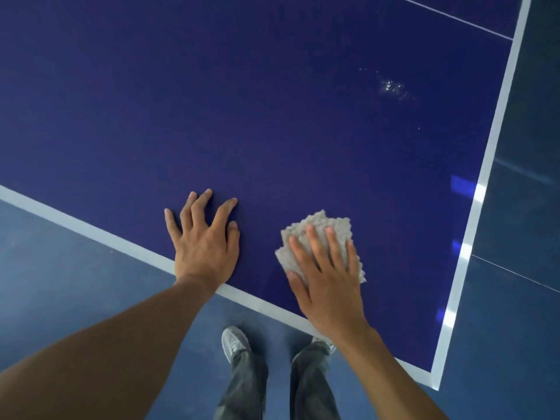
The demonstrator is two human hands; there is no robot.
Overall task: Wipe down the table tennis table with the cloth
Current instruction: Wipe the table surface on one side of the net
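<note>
**My count, from where I stand**

I count one blue surface [272, 101] and one pale cloth [315, 228]. I have two hands in view, my left hand [206, 241] and my right hand [330, 280]. Two broad white bands edge the surface, the near band [91, 228] and the right band [491, 153]. There is also one thin white line [454, 18] and one patch of droplets [391, 86]. Down on the floor [60, 283] are two grey shoes, my left shoe [233, 342] and my right shoe [328, 344], and two trouser legs [245, 386].

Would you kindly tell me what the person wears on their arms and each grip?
Nothing: the left grip and right grip are ungloved with no rings showing, and both forearms are bare, with no sleeve, watch or band in view.
</note>
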